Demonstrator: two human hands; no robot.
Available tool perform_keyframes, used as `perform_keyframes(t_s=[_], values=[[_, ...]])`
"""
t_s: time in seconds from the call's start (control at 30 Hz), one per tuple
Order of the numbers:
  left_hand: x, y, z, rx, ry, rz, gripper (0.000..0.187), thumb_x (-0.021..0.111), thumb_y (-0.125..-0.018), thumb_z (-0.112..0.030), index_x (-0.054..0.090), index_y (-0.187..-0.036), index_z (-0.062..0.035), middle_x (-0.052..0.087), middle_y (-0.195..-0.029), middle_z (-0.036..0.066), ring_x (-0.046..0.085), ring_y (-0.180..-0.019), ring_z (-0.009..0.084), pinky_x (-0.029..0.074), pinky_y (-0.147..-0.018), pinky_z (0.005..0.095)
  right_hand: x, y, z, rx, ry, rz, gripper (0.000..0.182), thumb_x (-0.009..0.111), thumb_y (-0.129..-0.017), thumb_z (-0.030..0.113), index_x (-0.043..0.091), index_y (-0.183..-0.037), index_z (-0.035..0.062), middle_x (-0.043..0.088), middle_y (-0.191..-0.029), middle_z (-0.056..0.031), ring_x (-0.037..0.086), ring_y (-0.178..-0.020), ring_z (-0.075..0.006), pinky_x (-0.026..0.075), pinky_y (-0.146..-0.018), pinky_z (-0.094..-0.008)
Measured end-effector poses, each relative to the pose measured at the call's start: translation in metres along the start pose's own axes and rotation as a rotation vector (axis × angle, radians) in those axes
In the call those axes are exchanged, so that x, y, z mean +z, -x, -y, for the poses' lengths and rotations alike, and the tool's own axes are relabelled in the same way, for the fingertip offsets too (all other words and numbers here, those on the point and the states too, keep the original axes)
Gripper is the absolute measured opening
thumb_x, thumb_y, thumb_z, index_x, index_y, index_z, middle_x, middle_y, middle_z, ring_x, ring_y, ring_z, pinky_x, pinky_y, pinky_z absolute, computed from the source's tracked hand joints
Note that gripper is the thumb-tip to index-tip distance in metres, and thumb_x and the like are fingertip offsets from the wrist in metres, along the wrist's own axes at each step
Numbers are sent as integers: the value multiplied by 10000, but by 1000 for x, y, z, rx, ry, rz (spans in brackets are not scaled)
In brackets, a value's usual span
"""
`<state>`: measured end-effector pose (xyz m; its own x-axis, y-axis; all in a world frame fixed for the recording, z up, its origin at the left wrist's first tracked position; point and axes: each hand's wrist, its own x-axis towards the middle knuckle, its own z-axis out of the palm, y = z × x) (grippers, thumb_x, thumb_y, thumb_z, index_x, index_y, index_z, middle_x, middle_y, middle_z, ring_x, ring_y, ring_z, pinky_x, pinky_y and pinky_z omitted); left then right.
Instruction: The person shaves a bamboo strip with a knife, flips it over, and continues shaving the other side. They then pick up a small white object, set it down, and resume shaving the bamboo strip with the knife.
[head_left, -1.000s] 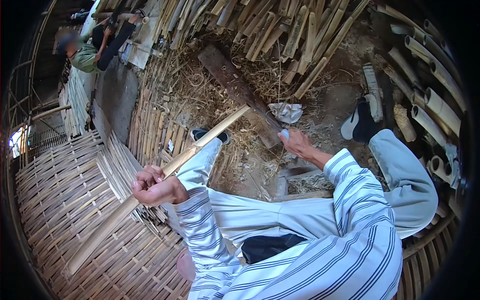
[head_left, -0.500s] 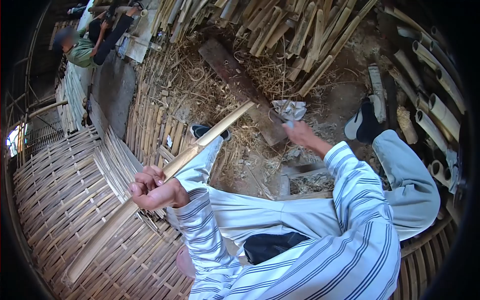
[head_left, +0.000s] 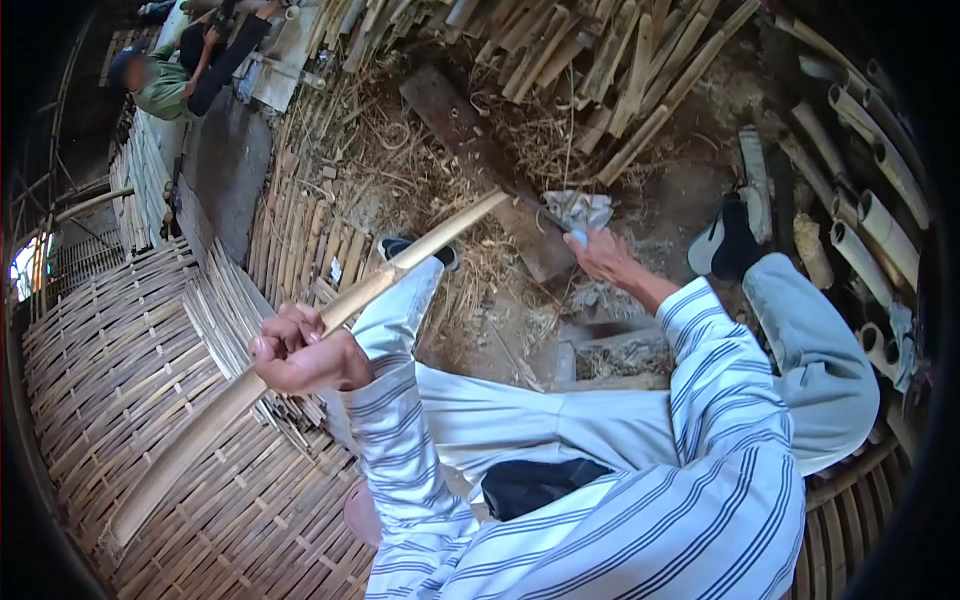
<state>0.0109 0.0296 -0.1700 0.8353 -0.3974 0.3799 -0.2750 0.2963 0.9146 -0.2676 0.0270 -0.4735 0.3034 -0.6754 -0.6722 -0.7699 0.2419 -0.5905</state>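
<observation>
Strip (head_left: 435, 240) held in closed left hand (head_left: 318, 358), far end at plank (head_left: 440, 105). Right hand (head_left: 608, 259) closed on knife (head_left: 577, 239). Both grips unchanged.

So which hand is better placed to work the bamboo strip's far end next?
Probably the right hand: it grips a pale-handled tool near that end, by the dark board. The left hand holds the strip farther back.
</observation>
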Motion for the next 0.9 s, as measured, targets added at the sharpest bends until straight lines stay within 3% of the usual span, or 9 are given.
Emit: perform_keyframes(t_s=[0.23, 0.27, 0.33, 0.47, 0.57, 0.6, 0.77, 0.83, 0.9], values=[[-1, -4, 5, -46, 10, -20, 352, 388, -826, -297, 180, -569, -178, 165, -510, -7, 181, -440, 114, 171, -413, 269, 6, -3, -19, -10, 162, -180, 633, 397, -954, 543, 586, -1146, -30, 625, -1018, -320, 608, -974, -488, 486, -862, -548], [4, 0, 3, -4, -5, -62, 344, 376, -833, -279, 189, -566, -170, 166, -510, -4, 181, -442, 117, 163, -417, 276, -20, 11, 5, -49, 89, -15, 633, 389, -962, 538, 561, -1184, -29, 618, -1036, -318, 598, -992, -494, 478, -865, -554], [0, 3, 2, 2, -26, -85, 335, 369, -838, -263, 200, -566, -163, 174, -509, -1, 181, -440, 116, 165, -416, 275, -10, 14, 0, -21, 81, -34, 672, 422, -933, 576, 581, -1150, -40, 613, -1060, -325, 592, -1027, -473, 469, -890, -537], [9, 5, 0, 24, -45, -107, 319, 363, -845, -240, 211, -577, -154, 186, -518, -1, 188, -447, 116, 175, -423, 270, 21, 1, -38, 28, 187, -257, 675, 448, -920, 581, 625, -1054, -57, 621, -1055, -335, 604, -1023, -453, 474, -886, -516], [2, -3, 3, -6, 30, -40, 310, 407, -821, -229, 205, -595, -165, 193, -501, -12, 213, -437, 104, 176, -414, 248, -5, -8, -45, 74, -15, -88, 646, 449, -926, 565, 633, -1026, -46, 625, -1073, -322, 603, -1020, -450, 471, -882, -511], [9, 1, 2, 12, -11, -101, 304, 401, -821, -232, 212, -593, -163, 197, -498, -11, 213, -427, 99, 179, -396, 239, -4, -2, -43, 75, -5, -69, 644, 449, -927, 562, 632, -1034, -46, 627, -1071, -317, 603, -1018, -450, 470, -879, -511], [12, 3, 4, 1, 16, -71, 273, 375, -823, -220, 226, -604, -151, 206, -499, -5, 216, -425, 107, 174, -406, 242, -28, 14, -20, 25, -58, -76, 650, 451, -928, 559, 624, -1097, -44, 636, -1045, -309, 599, -1019, -459, 470, -882, -505], [17, 6, 0, 16, 6, -80, 259, 361, -828, -199, 235, -609, -143, 210, -500, -2, 218, -427, 107, 171, -406, 240, -11, 12, -33, 67, -30, -88, 651, 452, -928, 559, 615, -1135, -36, 606, -1107, -322, 569, -1070, -471, 453, -910, -509], [12, 1, 12, 160, -161, -43, 259, 350, -838, -165, 258, -600, -126, 229, -501, -7, 233, -424, 101, 184, -400, 246, 0, 7, -43, 50, 54, -104, 651, 451, -928, 561, 613, -1140, -32, 588, -1149, -323, 552, -1097, -473, 444, -924, -512]])
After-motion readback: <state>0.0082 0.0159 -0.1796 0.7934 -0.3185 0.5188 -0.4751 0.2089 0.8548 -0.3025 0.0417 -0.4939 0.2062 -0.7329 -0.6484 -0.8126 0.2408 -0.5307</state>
